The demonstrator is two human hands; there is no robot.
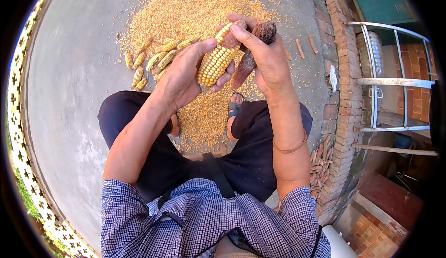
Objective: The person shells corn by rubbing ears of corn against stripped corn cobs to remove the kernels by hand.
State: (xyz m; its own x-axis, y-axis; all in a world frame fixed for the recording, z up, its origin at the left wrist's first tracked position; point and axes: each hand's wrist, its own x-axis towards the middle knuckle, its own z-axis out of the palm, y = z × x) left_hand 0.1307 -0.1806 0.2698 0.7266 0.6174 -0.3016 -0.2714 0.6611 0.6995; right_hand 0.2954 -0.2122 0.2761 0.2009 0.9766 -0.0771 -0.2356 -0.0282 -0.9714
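Corn cob (pixel 216 65) mid-scene, above gray concrete flr (pixel 69 95).
L hand (pixel 186 72) fingers pinching it; R hand (pixel 267 58) fingers round dark bare cob (pixel 245 68), thumb on corn. Kernels (pixel 186 19) far; brick edging (pixel 348 63), metal ladder (pixel 395 82) right.

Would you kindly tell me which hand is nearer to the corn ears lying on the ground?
Left. The left hand is raised just right of the corn ears, while the right hand is farther to their right, holding a dark cob.
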